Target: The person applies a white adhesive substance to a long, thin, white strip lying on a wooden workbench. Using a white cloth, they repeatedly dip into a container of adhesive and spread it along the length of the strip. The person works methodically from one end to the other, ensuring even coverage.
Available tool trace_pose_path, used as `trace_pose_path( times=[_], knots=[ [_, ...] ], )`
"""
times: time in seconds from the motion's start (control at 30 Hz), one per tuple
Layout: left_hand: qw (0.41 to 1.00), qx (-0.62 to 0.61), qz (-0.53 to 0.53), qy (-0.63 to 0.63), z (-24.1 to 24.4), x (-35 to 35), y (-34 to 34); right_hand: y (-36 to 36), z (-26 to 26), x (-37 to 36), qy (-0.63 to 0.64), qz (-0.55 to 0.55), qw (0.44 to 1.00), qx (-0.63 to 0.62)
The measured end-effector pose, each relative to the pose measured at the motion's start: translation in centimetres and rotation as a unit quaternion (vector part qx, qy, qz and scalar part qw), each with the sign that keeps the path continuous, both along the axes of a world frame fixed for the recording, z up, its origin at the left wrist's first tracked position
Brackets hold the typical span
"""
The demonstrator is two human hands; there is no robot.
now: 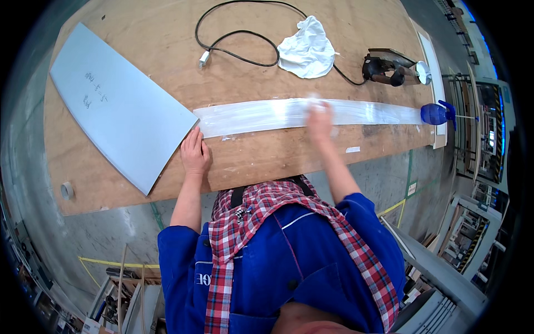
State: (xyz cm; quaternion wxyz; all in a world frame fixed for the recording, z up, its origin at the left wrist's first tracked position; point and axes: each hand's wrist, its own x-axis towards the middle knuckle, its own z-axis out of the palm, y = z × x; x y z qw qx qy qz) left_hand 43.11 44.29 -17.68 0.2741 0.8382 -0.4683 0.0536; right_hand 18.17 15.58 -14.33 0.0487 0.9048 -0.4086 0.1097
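Note:
A long, shiny whitish strip [258, 115] lies across the wooden table, tapering to the right. My right hand [320, 119] is over its middle, blurred by motion. It seems to close around a small white wad [313, 99], too smeared to name. Fingers extended, my left hand [194, 155] rests at the strip's left end, against the corner edge of a pale grey fan-shaped panel [125, 112]. That panel bears handwriting. At the strip's far right end lies a blue spray bottle [434, 114].
An electric iron [388, 71] stands at the back right of the table [258, 163]. Its black cord [244, 32] loops leftward, passing by a crumpled white cloth [308, 50], to a white plug [203, 59]. A small grey ring [66, 190] sits near the front left corner.

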Motion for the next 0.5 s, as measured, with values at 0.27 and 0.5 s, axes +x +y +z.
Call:
trace_pose_path(
  times=[0.27,0.5],
  knots=[
    [1.0,-0.002,0.003,-0.028,0.1,-0.2,-0.3,10.5,-1.3,13.0,-0.03,0.227,0.943,0.243],
    [1.0,-0.003,0.026,-0.015,0.5,-0.4,-0.5,-7.1,1.2,-5.4,-0.041,-0.251,0.945,0.207]
  ],
)
